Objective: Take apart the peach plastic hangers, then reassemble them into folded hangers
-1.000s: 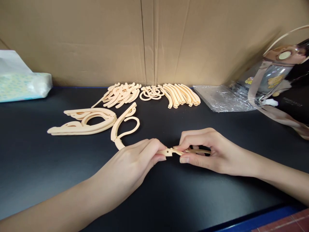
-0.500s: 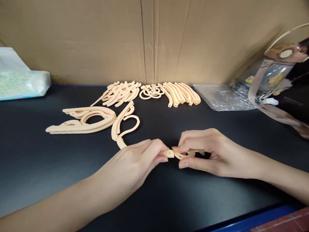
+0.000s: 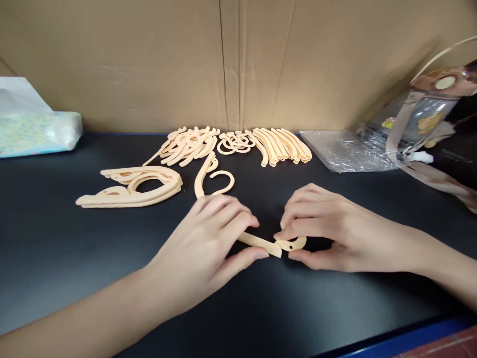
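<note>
Near the middle of the black table, my left hand curls over a partly joined cream folding hanger, its index finger lifted off the arm. The hanger's hook shows above the knuckles, and a flat hanger arm sticks out between thumb and index finger. My right hand pinches a small curved hanger piece with a hole in it. That piece meets the tip of the flat arm; whether they are locked together I cannot tell. My palm hides the hanger's middle.
Folded hangers lie stacked at left. Along the back are a pile of short pieces, hooks and long curved arms. A clear plastic bag and a strapped bottle are at right, a tissue pack at left.
The hanger has shifted right and turned, so its hook now points up differently. My left index finger and thumb have spread apart, baring more of the flat arm. My right hand moved slightly right.
</note>
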Demonstrator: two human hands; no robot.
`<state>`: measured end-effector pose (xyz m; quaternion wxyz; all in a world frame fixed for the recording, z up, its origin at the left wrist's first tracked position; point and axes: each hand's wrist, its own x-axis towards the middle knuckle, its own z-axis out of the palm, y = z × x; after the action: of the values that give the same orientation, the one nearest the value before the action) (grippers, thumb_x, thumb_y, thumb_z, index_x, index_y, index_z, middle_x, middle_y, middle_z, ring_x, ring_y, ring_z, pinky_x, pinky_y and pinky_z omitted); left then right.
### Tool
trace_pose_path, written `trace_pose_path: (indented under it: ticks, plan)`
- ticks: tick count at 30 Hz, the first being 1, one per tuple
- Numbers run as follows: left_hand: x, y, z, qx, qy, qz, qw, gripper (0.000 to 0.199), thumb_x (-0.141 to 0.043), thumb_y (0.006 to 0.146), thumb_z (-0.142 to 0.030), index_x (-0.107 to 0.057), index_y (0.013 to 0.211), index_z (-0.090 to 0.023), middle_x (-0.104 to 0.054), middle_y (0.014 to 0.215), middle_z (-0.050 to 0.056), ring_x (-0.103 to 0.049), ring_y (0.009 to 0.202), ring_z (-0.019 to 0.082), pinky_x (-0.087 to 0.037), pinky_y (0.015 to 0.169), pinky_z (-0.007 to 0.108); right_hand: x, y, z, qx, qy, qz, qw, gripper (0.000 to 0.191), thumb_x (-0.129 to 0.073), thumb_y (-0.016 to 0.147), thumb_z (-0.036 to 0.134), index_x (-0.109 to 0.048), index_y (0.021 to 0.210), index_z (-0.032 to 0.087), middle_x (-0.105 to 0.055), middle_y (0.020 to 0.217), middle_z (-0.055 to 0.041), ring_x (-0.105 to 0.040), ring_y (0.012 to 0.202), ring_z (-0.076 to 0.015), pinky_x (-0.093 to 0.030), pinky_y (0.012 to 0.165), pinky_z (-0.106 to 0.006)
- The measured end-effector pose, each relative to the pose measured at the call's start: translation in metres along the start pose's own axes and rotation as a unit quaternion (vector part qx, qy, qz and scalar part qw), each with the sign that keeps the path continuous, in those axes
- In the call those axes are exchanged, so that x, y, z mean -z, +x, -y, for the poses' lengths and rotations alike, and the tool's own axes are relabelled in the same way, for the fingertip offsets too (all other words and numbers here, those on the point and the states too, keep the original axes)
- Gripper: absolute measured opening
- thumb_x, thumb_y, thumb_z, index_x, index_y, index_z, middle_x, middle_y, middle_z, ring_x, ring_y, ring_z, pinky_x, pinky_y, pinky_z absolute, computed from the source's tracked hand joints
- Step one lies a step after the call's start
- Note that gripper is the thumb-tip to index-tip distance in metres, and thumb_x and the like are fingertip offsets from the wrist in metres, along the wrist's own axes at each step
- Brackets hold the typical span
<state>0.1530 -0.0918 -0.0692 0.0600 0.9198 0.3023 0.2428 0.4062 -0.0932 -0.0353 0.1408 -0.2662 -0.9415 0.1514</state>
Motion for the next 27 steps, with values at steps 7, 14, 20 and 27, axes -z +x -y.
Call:
trace_pose_path:
  ticks: [7,14,20,27]
  plan:
    - [0.005,0.001,0.018,0.133,0.078,0.028,0.988,0.049,-0.033,0.103,-0.046,-0.067,0.125,-0.019,-0.052,0.143,0.013,-0.037,0.140,0.035,-0.035,0.111,0.059,0.010,-0.002,-0.004,-0.021,-0.018,0.031,0.999,0.018,-0.057,0.092,0.017,-0.073,0.094,0.025,-0.060,0.123,-0.0072,-0.053,0.117,-0.0217,-0.037,0.102,-0.040]
    - [0.005,0.001,0.016,0.126,0.076,0.038,0.988,0.054,-0.035,0.102,-0.048,-0.063,0.129,-0.011,-0.054,0.141,0.018,-0.045,0.134,0.034,-0.042,0.108,0.058,0.005,-0.003,-0.007,-0.040,0.009,0.041,0.998,0.040,-0.045,0.090,0.001,-0.073,0.102,0.028,-0.061,0.127,-0.0049,-0.058,0.114,-0.0192,-0.045,0.096,-0.035]
    - [0.004,0.001,0.019,0.097,0.108,0.033,0.989,0.050,-0.037,0.102,-0.046,-0.065,0.127,-0.012,-0.057,0.136,0.018,-0.051,0.128,0.034,-0.048,0.103,0.055,-0.005,-0.002,-0.004,-0.082,0.019,-0.007,0.996,0.046,-0.064,0.091,0.042,-0.055,0.130,0.017,-0.066,0.111,-0.0097,-0.060,0.099,-0.0218,-0.049,0.088,-0.037]
    - [0.007,0.001,0.017,0.085,0.064,0.017,0.994,0.040,-0.035,0.102,-0.023,-0.050,0.138,-0.015,-0.057,0.137,0.011,-0.053,0.124,0.026,-0.046,0.104,0.046,-0.007,-0.001,-0.006,-0.048,-0.002,-0.002,0.999,0.051,-0.051,0.086,0.004,-0.050,0.135,0.017,-0.063,0.120,-0.0092,-0.054,0.110,-0.0207,-0.045,0.097,-0.037]
